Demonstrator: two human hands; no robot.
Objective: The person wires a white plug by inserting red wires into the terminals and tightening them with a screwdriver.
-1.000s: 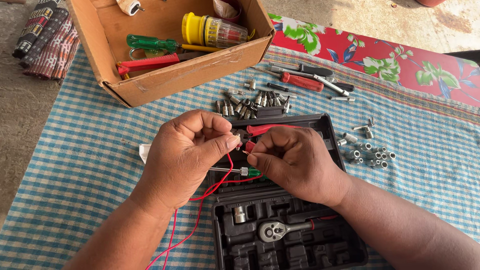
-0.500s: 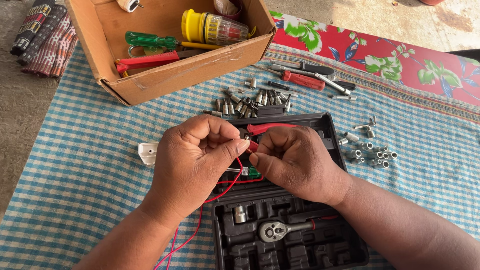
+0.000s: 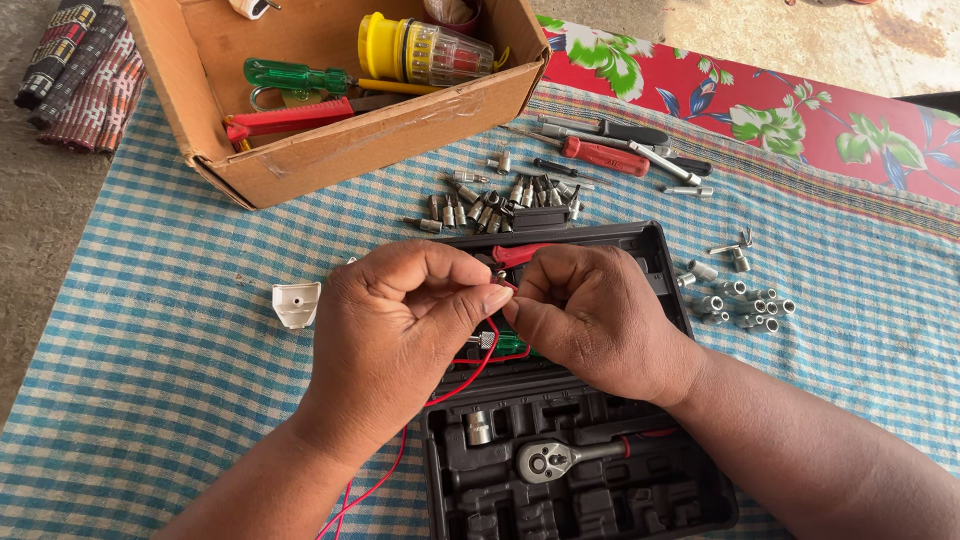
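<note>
You have bright, even daylight and a sharp picture. Shadows stay soft beneath your hands; the far right ground glares slightly.

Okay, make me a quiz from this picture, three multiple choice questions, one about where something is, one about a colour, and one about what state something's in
1. Where does the ratchet wrench lie?
A. In the cardboard box
B. In the black tool case
C. On the floral cloth

2. What colour is the thin wire between the hands?
A. Red
B. Yellow
C. White

3. How does the black tool case stand?
A. Shut and latched
B. Open, trays showing
C. Turned upside down

Answers:
1 B, it sits in a moulded slot near the case's front.
2 A, a red strand runs from the left hand and right hand down toward the near edge of the checked cloth.
3 B, the inner slots and a socket show.
</note>
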